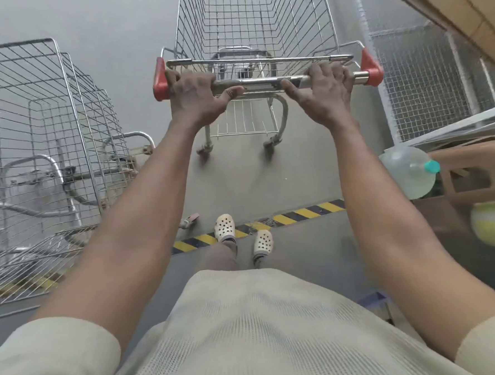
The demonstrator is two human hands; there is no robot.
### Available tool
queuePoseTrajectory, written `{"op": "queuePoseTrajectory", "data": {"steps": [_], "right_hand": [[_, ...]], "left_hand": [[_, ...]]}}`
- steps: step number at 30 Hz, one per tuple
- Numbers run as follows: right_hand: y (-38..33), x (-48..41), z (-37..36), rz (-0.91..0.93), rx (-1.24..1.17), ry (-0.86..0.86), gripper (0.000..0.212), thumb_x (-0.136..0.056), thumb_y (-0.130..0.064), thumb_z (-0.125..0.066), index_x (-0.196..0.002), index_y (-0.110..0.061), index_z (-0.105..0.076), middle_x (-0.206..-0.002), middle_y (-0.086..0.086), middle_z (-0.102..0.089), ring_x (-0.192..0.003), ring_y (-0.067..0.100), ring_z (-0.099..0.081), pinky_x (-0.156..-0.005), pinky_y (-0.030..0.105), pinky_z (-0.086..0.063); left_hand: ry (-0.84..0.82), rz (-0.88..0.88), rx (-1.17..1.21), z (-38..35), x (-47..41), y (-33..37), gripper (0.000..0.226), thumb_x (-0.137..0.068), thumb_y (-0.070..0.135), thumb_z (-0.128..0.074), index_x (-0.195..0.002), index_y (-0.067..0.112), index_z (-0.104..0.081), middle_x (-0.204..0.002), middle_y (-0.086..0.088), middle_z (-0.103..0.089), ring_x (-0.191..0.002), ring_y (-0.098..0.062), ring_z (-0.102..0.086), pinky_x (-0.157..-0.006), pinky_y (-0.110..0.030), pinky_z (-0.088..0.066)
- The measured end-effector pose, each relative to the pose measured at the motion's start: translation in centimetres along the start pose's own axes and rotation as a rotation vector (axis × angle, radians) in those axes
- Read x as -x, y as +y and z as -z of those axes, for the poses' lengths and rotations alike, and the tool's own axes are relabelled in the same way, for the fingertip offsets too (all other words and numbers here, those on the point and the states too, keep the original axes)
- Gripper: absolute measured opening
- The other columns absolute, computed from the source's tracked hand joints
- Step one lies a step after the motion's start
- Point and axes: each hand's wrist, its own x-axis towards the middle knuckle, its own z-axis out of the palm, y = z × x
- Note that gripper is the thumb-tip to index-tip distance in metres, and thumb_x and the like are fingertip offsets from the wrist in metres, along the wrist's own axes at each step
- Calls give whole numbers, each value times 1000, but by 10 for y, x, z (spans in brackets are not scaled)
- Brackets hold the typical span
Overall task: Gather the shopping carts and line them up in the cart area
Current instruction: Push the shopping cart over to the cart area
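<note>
Left hand [194, 99]: fingers curled over the handle bar [263, 83], thumb below it, just inside the left red end cap [160, 82]. Right hand [324, 92]: same clamp, near the right red end cap [370, 66]. The hands are set well apart, each near one end of the bar, with both arms stretched forward.

The held cart [253, 21] stands straight ahead on the grey floor [240, 182], its basket running away to the far side. Its rear wheels [203, 151] lie beyond the yellow-and-black floor stripe [300, 214].

Handling, as judged: the wire frame is rigid and the cart is expected to roll lightly. Swivel wheels may let it drift sideways, so the wide two-handed hold on the bar is thought the right one for steering. The bare metal bar may be somewhat slick.

Contents: no goods are seen in the visible part of the basket, nor on the lower rack [242, 121].

At near left, a group of parked carts [34, 128] is noted, at least two baskets nested one inside another; nothing is seen in them. At right, a wire mesh panel [424, 69] borders the lane, with cardboard [461, 9] above it. A clear plastic jug [407, 171] with a teal cap lies at near right; whether it is filled cannot be told.
</note>
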Motion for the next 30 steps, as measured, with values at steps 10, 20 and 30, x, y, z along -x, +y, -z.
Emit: {"op": "queuePoseTrajectory", "data": {"steps": [10,20,30], "right_hand": [[53,76,-4,-135,-30,68,71,-95,-78,-27,-128,-17,-42,-139,10,-35,-150,24,-12,-123,58,12],[82,153,-32,-108,-151,320,57,-98,-64,-44,-117,-11,-47,-134,12,-42,-146,19,-19,-122,55,11],[48,200,-48,-54,-175,342,45,-98,-59,-45,-117,-18,-47,-128,6,-45,-147,27,-24,-122,54,12]], "left_hand": [[-32,-43,-4,-10,60,74,75,-78,97,-26,-78,27,-54,-87,-3,-66,-92,-26,-62,-100,-45,-33],[21,-102,-37,-21,135,93,85,-76,99,-26,-77,23,-64,-74,-1,-69,-74,-23,-67,-73,-35,-51],[94,-61,24,-12,196,59,79,-75,98,-33,-62,21,-48,-60,4,-58,-59,-18,-58,-60,-32,-50]]}}
